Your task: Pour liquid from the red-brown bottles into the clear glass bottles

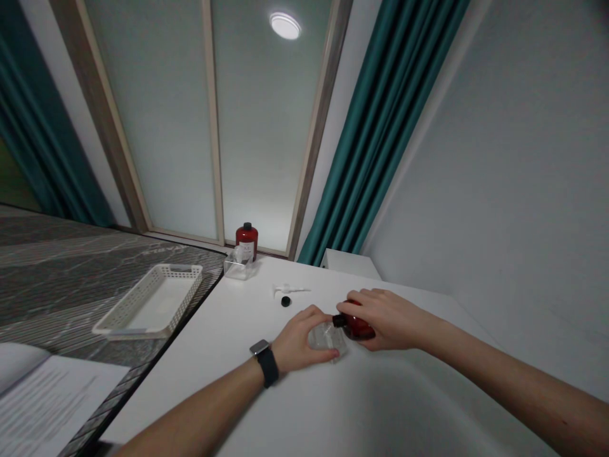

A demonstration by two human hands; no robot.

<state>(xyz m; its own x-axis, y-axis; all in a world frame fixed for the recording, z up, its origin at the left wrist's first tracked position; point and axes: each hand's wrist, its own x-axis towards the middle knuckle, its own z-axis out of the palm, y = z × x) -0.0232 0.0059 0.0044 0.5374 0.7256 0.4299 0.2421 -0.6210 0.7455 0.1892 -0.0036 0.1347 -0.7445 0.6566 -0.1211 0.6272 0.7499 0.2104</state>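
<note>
My right hand is wrapped around a dark red bottle, tipped on its side with its black end pointing left. That black end is over or against the rim of a clear plastic container; I cannot tell whether they touch. Around the container curve the thumb and fingers of my left hand, which wears a dark watch at the wrist. Beyond my left hand, a small black cap and a white pump head with its tube lie on the white table.
At the table's far left corner stands another red bottle with a black cap, behind a clear box. A white perforated basket and an open book are on the dark patterned surface to the left. A wall rises on the right.
</note>
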